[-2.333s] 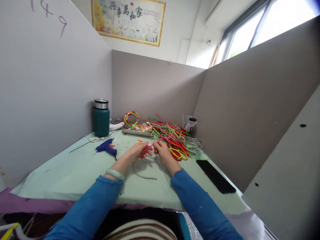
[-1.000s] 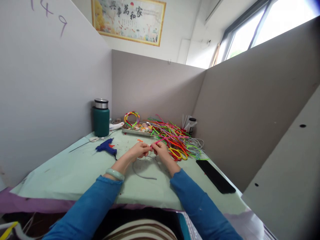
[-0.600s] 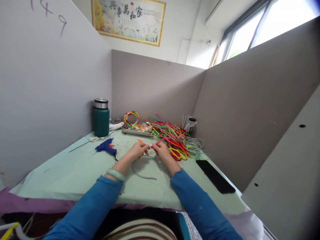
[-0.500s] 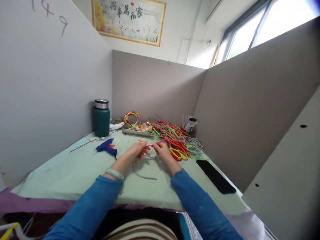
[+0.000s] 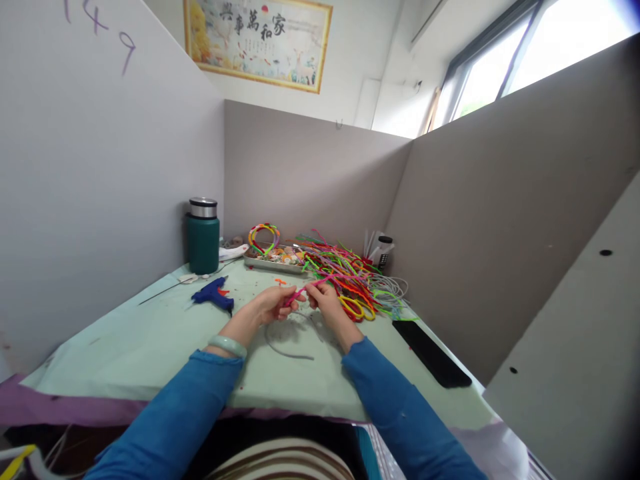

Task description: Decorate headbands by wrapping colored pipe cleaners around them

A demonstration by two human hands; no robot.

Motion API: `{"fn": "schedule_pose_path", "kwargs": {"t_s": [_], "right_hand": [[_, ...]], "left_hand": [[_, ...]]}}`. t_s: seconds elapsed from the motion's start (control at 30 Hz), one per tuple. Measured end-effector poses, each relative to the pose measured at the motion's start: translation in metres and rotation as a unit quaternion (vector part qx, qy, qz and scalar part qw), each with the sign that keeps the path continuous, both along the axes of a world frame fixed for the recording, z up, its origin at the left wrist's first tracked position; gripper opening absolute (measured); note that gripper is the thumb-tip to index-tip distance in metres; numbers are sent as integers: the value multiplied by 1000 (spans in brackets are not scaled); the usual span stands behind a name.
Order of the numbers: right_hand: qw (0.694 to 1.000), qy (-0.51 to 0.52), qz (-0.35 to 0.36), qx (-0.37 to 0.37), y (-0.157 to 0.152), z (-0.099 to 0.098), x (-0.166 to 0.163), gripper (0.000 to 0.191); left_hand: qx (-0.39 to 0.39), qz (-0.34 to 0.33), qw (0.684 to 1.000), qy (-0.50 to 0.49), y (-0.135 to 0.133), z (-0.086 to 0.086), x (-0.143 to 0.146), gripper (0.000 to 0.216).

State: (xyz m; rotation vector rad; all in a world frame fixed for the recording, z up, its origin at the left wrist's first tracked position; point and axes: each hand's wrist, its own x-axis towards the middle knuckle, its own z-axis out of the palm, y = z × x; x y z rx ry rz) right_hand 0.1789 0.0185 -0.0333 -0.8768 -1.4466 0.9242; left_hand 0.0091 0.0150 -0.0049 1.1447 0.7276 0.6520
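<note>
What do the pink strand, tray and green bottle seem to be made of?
Pink strand: maybe fuzzy fibre, matte, as it shows no shine; any core is hidden. Tray: probably metal, its grey rim faintly glossy. Bottle: likely coated metal, given the satin green body and shiny silver collar, though painted plastic is possible.

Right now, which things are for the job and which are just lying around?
Probably for the job:
pink strand in left hand and right hand
colourful strand pile
blue glue gun

Just lying around, it seems:
green flask
black slab
</note>
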Motion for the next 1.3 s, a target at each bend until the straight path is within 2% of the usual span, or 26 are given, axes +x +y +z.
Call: {"fn": "schedule_pose_path", "kwargs": {"t_s": [0.07,0.17,0.27,0.33,0.4,0.47,0.53,0.57,0.6,0.63,0.7,0.77,0.87,0.97,1.07,1.2,1.27,1.3], "right_hand": [[1000,3,1,1,0,1,0,30],[1000,-4,3,7,-1,2,1,29],[999,-24,-18,11,-3,3,2,32],[999,-32,-44,0,-3,3,1,32],[997,-27,-66,-29,-2,3,0,29],[995,-7,-65,-73,0,1,-3,28],[993,24,-44,-110,2,-1,-5,28],[992,39,-34,-119,3,-2,-5,29],[991,50,-29,-119,3,-2,-5,31],[992,58,-28,-111,3,-2,-5,32],[994,60,-31,-85,4,-3,-4,32],[996,55,-34,-64,4,-3,-2,32],[997,51,-35,-41,5,-4,1,32],[998,51,-33,-23,5,-4,3,31],[998,41,-39,-13,5,-2,4,32],[998,22,-60,-23,6,-3,3,34],[996,12,-85,-36,8,-6,2,33],[994,4,-100,-42,9,-7,1,32]], "left_hand": [[-7,-9,1000,-8,-1,1,-1,28],[22,-22,1000,-3,-1,1,-1,26],[97,-3,994,39,0,-2,-1,30],[178,27,978,108,0,-4,0,31],[290,65,933,205,0,-5,3,29],[403,120,857,298,-1,-6,6,29],[471,170,790,352,-1,-7,8,29],[479,179,781,360,-1,-7,10,30],[466,177,791,355,-1,-7,10,30],[434,165,819,338,-1,-7,11,33],[328,129,895,273,0,-7,10,42],[211,105,954,186,2,-7,8,52],[94,78,989,88,3,-5,4,54],[43,50,996,55,0,-2,1,42],[70,40,996,49,-4,2,1,33],[197,53,971,123,-5,1,5,29],[293,84,930,205,-3,-3,7,24],[344,109,898,252,-1,-5,7,21]]}}
